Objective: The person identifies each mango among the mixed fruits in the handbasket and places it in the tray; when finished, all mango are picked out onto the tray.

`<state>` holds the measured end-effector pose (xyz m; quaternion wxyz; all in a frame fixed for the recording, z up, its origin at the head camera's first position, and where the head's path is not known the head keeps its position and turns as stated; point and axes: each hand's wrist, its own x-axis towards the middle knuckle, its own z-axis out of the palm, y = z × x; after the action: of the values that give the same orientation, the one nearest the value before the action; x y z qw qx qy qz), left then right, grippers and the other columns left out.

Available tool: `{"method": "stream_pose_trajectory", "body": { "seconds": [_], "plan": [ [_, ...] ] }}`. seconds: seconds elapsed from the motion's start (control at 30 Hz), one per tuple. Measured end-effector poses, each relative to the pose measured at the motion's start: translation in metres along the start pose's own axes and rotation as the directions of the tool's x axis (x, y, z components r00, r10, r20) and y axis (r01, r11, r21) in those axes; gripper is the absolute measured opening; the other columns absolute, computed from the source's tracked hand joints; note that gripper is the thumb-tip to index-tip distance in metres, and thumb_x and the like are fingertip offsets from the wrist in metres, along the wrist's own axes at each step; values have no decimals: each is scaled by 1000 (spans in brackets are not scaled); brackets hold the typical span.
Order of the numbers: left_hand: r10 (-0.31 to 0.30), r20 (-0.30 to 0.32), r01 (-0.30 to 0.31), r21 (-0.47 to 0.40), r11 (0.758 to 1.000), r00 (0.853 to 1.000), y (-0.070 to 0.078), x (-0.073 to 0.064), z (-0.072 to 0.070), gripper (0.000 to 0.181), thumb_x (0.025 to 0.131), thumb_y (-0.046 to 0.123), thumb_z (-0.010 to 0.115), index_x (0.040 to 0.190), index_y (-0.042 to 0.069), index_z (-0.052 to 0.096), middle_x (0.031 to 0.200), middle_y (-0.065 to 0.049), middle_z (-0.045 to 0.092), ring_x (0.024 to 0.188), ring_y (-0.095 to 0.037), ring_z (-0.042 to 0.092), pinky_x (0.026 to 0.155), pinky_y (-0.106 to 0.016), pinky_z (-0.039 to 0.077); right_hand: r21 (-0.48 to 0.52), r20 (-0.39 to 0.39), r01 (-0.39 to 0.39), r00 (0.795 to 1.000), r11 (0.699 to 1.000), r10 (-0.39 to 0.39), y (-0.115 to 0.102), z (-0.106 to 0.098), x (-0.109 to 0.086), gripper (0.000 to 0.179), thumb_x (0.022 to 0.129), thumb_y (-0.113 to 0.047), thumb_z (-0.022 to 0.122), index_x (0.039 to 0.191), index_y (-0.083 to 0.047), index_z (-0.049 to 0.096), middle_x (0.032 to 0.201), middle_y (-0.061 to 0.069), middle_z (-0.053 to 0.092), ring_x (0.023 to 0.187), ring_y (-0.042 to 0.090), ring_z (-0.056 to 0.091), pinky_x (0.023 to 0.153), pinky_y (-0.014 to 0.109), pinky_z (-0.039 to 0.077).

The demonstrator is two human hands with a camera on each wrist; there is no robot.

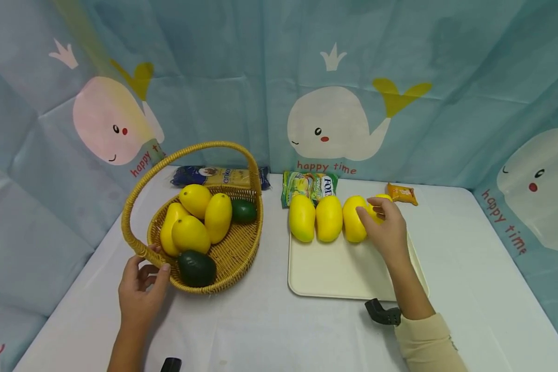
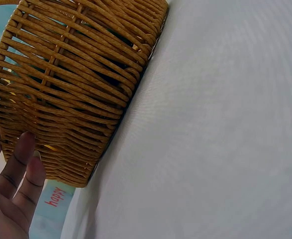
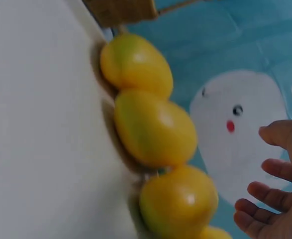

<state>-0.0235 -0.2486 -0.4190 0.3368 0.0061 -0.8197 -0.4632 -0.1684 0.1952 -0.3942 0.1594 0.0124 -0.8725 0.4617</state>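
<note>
A wicker basket stands at left, holding several yellow mangoes and two dark green avocados. My left hand grips its near-left rim at the handle's foot, thumb toward the front. Seen from the left wrist, other fingers curve loosely beside the woven side. On the cream tray, a row of yellow mangoes lies along the far edge. Over the right end of that row hovers my right hand, fingers spread and loosely bent, partly hiding the rightmost mango. The right wrist view shows this hand apart from the mangoes.
Behind the basket lies a blue and yellow packet. A green packet sits behind the tray, and a small orange packet is at the back right. A whale-printed curtain encloses the white table.
</note>
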Motion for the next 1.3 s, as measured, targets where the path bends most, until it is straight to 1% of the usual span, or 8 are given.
{"method": "stream_pose_trajectory", "body": {
  "seconds": [0.17,0.37,0.57,0.77,0.9,1.03,1.1,1.3],
  "plan": [
    [8,-8,-9,-17,1000,1000,0,0,-1,47,85,-15,64,130,-13,51,122,-21,59,86,3,59,77,-6,48,59,93,75,992,995,-80,-27,26,-7,40,95,-24,71,125,0,61,126,17,61,111,32,60,100,47,49],
    [5,-5,-5,-19,1000,1000,-9,-1,-1,48,84,-15,65,130,-13,51,122,-25,58,86,3,59,77,-7,48,152,208,158,960,976,-188,-65,62,-15,40,94,-25,72,126,-5,62,125,10,62,108,29,63,96,41,53],
    [2,1,-2,-26,1000,1000,-37,-4,-1,54,83,-16,67,135,-8,51,127,-13,59,87,0,60,76,-7,49,248,290,223,911,943,-292,-96,98,-24,40,93,-22,73,128,-6,60,126,7,61,109,26,63,94,35,54],
    [-17,15,17,-59,998,1000,-41,-6,-1,56,85,-15,66,137,-5,51,128,-7,59,87,-4,60,75,-9,50,332,395,242,842,912,-368,-118,137,-28,44,94,-21,72,132,-4,57,128,13,59,109,30,62,92,37,55],
    [-18,11,18,-37,999,1000,-24,-3,-1,51,85,-14,65,134,-9,51,126,-13,59,87,-2,59,76,-8,49,270,490,235,801,934,-343,-135,163,-25,53,94,-27,72,139,-5,52,134,14,55,110,29,62,92,35,54],
    [-14,0,14,-14,1000,1000,-2,0,0,47,85,-16,64,129,-15,50,123,-20,58,86,2,58,77,-7,48,95,542,270,793,958,-277,-146,188,-16,67,93,-39,71,146,-9,45,142,9,51,117,23,57,94,35,52],
    [-14,-1,14,-12,1000,1000,-10,0,0,48,84,-17,64,130,-14,50,124,-21,58,86,2,58,77,-7,48,53,568,276,782,960,-257,-149,197,-10,75,91,-46,71,150,-10,41,145,8,48,120,22,54,95,36,52],
    [-39,7,40,-52,998,999,-36,-3,0,54,84,-16,65,135,-7,51,128,-9,59,88,-3,60,76,-9,50,65,667,215,717,975,-202,-154,212,9,90,89,-56,68,158,-13,29,152,7,43,126,21,51,98,38,50]
  ]
}}
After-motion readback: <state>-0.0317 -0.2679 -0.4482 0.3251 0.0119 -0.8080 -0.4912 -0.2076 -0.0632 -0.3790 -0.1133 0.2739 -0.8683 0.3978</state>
